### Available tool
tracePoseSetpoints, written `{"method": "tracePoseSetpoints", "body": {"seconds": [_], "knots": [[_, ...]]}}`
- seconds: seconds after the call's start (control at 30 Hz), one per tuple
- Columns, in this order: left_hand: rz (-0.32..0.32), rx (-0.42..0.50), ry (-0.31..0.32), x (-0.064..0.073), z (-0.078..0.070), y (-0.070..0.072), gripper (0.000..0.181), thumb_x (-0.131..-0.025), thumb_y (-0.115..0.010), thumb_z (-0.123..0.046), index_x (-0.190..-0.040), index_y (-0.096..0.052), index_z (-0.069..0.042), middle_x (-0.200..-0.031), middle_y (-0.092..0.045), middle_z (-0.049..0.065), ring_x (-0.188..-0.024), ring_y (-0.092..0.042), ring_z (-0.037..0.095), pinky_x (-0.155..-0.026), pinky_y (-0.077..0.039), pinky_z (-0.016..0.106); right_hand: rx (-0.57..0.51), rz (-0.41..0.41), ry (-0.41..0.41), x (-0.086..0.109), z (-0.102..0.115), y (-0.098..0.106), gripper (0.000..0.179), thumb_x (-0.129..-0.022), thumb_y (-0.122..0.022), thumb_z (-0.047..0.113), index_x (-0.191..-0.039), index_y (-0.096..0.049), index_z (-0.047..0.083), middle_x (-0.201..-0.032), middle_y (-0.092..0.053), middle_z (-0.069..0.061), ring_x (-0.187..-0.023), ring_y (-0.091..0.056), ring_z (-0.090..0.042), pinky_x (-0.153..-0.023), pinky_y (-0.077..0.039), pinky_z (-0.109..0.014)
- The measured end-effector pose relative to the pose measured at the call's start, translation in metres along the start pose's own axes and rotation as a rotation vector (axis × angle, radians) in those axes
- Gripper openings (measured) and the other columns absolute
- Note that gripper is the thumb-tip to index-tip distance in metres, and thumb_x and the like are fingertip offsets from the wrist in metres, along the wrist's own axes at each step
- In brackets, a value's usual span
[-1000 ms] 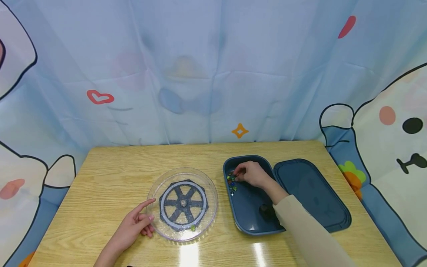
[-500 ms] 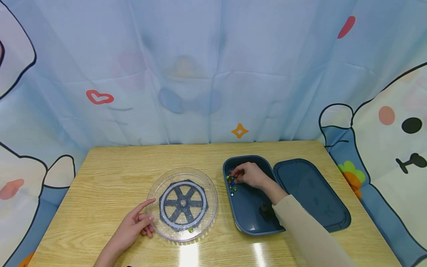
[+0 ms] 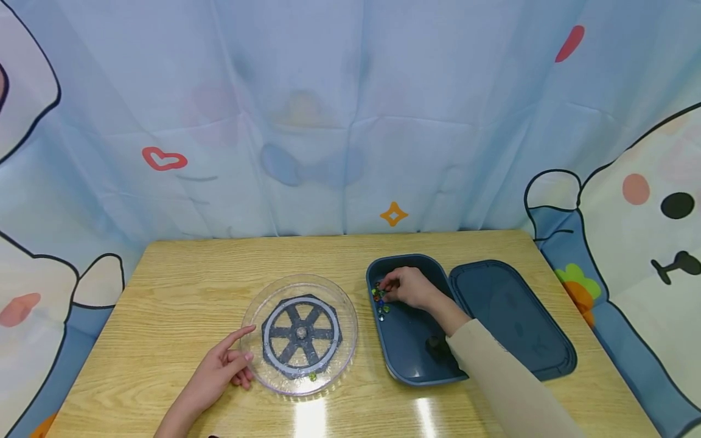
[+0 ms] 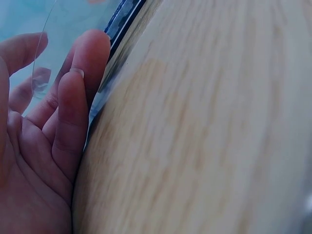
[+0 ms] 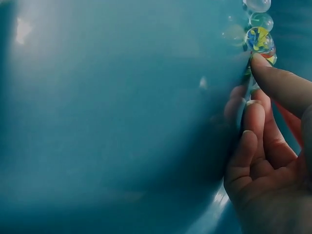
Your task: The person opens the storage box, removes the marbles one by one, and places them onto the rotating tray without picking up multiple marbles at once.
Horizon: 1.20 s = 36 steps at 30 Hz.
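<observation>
A clear round plate (image 3: 345, 310) sits on the table, a dark wheel-like base (image 3: 285, 353) showing through it. One small yellow-green marble (image 3: 313, 377) lies in it near the front. My left hand (image 3: 216, 371) holds its left rim; index finger and thumb lie over the edge, other fingers lower down. Inside a dark blue box (image 3: 402, 353), my right hand (image 3: 413, 287) reaches among several glass marbles (image 3: 381, 309) along the left wall. In the right wrist view a fingertip touches the marbles (image 5: 261, 39); whether one is pinched is hidden.
The box's flat blue lid (image 3: 515, 319) lies just to its right. A small dark round object (image 3: 437, 345) is in the box near the right sleeve (image 3: 493, 359). A printed curtain (image 3: 306, 121) hangs behind the wooden table (image 3: 208, 280).
The marble in the plate has rolled slightly left and stopped. My right hand has shifted a little left among the marbles in the box. My left hand stays put.
</observation>
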<state>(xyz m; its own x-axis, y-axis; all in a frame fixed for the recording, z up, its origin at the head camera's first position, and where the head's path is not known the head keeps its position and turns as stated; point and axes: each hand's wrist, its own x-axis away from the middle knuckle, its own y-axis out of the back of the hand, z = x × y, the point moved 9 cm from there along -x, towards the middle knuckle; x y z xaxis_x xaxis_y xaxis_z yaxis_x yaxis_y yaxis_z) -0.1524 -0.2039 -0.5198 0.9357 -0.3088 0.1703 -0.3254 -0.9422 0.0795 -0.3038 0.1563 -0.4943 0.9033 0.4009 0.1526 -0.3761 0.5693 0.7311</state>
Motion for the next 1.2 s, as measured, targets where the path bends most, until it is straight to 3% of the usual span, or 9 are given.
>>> {"method": "tracePoseSetpoints", "body": {"seconds": [0.6,0.93,1.2], "knots": [[0.003,-0.007,-0.009,-0.004,0.0,0.002,0.062,-0.101,-0.06,-0.016,-0.154,-0.031,-0.005,-0.077,-0.066,0.02,-0.061,-0.066,0.023,-0.059,-0.059,0.036,-0.12,-0.037,-0.003,0.007,0.0,0.019,0.012,-0.091,-0.072,0.007,-0.103,-0.072,0.007,-0.089,-0.068,0.0,-0.082,-0.065,-0.016,-0.072,-0.054,-0.035],[0.005,0.001,-0.012,-0.002,-0.001,0.001,0.062,-0.101,-0.06,-0.016,-0.154,-0.03,-0.005,-0.077,-0.066,0.02,-0.061,-0.066,0.023,-0.059,-0.059,0.036,-0.167,-0.092,0.085,0.02,0.03,0.038,0.016,-0.089,-0.076,0.01,-0.104,-0.071,0.005,-0.092,-0.067,-0.003,-0.084,-0.063,-0.019,-0.071,-0.055,-0.035],[0.001,-0.004,-0.005,-0.001,0.002,0.001,0.061,-0.101,-0.06,-0.016,-0.154,-0.031,-0.005,-0.076,-0.066,0.018,-0.061,-0.066,0.023,-0.059,-0.059,0.036,-0.17,-0.093,0.17,0.028,0.064,0.037,0.015,-0.09,-0.075,0.009,-0.104,-0.072,0.007,-0.091,-0.067,-0.002,-0.083,-0.063,-0.018,-0.071,-0.055,-0.033]]}}
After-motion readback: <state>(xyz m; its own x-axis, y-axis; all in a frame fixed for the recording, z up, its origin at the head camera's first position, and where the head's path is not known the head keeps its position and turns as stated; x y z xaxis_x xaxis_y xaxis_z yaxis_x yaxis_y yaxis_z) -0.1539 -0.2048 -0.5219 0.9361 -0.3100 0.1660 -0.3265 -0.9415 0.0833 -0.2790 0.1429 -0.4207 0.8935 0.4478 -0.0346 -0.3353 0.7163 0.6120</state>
